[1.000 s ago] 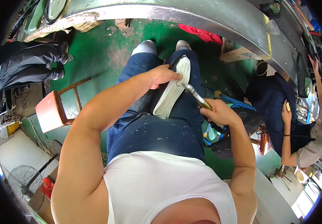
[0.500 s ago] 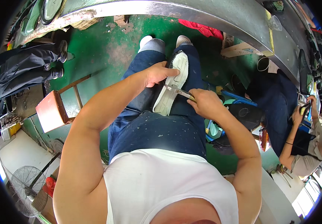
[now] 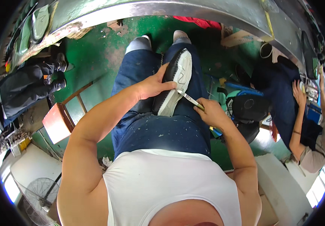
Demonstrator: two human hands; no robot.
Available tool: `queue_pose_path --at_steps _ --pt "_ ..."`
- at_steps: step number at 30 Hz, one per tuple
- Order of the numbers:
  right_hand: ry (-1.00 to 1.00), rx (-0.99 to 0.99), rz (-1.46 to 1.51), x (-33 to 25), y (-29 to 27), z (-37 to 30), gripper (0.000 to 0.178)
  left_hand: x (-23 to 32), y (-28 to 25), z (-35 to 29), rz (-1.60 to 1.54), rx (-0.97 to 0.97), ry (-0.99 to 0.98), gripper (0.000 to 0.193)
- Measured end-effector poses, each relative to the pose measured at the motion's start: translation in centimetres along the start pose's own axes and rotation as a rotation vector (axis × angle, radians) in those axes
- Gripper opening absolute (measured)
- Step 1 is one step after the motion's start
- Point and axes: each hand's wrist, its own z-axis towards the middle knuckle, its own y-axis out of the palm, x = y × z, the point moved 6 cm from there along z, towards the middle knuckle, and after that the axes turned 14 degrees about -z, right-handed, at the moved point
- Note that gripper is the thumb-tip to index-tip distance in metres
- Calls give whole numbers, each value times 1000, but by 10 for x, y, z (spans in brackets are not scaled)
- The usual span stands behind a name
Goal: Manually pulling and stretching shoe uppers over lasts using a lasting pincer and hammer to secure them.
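An unfinished shoe [image 3: 184, 69] with a black upper and a white underside lies lengthwise on my thighs, toe end pointing away from me and underside turned up and to the right. My left hand [image 3: 153, 86] is closed round its left side, the thumb pressed on the white underside near the middle. From the right, my right hand [image 3: 212, 113] grips the handle of metal pliers [image 3: 189, 98]. The tips of the pliers meet the edge of the underside just by my left thumb. What the jaws hold, if anything, is too small to tell.
A metal-edged workbench [image 3: 140, 20] curves across the far side. A wooden stool [image 3: 59, 122] stands at the left, a fan [image 3: 42, 194] at the lower left. A black bag [image 3: 249, 109] is at my right. Other people sit or stand at both sides; red cloth [image 3: 198, 22] lies far off.
The shoe has rolled so more of its black upper shows at the left. My left thumb has come back nearer the pliers. The pliers have turned, and my right hand has shifted slightly nearer me.
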Motion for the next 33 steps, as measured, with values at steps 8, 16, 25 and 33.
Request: queue_pose_path --at_steps 8,16,25,33 --pt "-159 281 -379 -29 -2 -26 20 -23 -2 16 -115 156 61 89" --pt "9 -543 451 14 36 -6 20 -17 4 -5 526 274 283 89" --pt "11 -543 631 11 -3 -8 28 -63 -5 -33 116 106 101 94" --pt "10 83 137 -15 -39 58 41 -49 2 -36 33 95 23 96"
